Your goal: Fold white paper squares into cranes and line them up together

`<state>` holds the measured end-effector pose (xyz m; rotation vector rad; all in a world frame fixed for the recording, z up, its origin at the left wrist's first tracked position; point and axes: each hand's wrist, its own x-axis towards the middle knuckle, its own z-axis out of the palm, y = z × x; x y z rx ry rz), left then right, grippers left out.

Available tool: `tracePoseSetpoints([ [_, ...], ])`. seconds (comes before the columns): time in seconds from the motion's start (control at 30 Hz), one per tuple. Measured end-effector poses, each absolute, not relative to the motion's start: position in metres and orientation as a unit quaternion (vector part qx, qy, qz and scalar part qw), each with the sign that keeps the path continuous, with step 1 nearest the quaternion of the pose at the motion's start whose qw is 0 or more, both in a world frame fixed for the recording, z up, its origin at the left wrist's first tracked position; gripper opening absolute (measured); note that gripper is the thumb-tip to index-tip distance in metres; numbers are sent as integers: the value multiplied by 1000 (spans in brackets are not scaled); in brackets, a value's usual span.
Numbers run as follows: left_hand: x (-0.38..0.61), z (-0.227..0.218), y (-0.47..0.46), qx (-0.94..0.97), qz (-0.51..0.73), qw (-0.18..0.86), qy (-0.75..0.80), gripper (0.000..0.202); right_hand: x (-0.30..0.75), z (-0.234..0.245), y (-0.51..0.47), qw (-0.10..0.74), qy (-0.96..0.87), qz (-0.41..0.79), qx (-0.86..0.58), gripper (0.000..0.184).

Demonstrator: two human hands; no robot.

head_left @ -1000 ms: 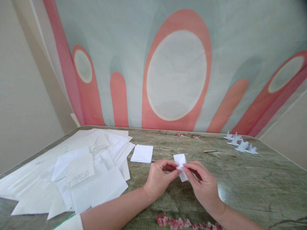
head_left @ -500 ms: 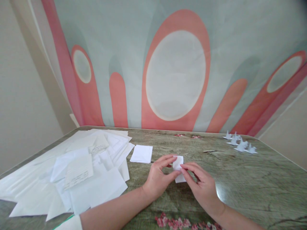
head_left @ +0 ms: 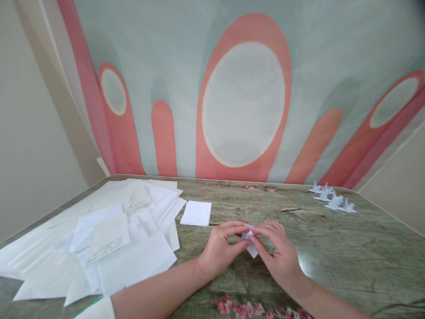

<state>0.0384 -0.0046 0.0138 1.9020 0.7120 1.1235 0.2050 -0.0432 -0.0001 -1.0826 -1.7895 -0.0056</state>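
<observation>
Between both hands, over the middle of the table, is a small folded piece of white paper (head_left: 252,250). My left hand (head_left: 222,246) pinches it from the left with thumb and forefinger. From the right, my right hand (head_left: 278,251) grips it with thumb and fingertips. The fingers cover most of the paper; a pointed lower corner sticks out beneath them. A stack of white paper squares (head_left: 196,213) lies beyond my left hand. At the far right stand several folded white paper figures (head_left: 334,202) with pointed tips.
A wide, loose pile of white sheets (head_left: 142,261), a few bearing handwriting, covers the left of the wood-patterned table (head_left: 332,283). Pink blossoms are printed near the front edge. Behind the table rises a grey-green and coral backdrop (head_left: 179,66).
The paper, which showed as an upright folded strip, is now bent and turned to a point between my fingers. Both hands have closed in tighter around it.
</observation>
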Motion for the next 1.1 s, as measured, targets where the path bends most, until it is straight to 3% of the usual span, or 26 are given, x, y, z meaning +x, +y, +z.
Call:
tracePoseSetpoints([
  [0.43,43,7,-4,679,438,519,279,13,206,-1,-42,502,-723,21,-474,15],
  [0.6,43,5,-2,623,437,577,295,20,207,-3,-41,506,-696,104,-499,20],
  [0.8,41,6,-2,614,440,573,318,20,206,-2,-41,473,-698,163,-512,17],
  [1.1,39,10,-2,674,434,479,356,15,205,-4,-44,470,-690,162,-526,19],
])
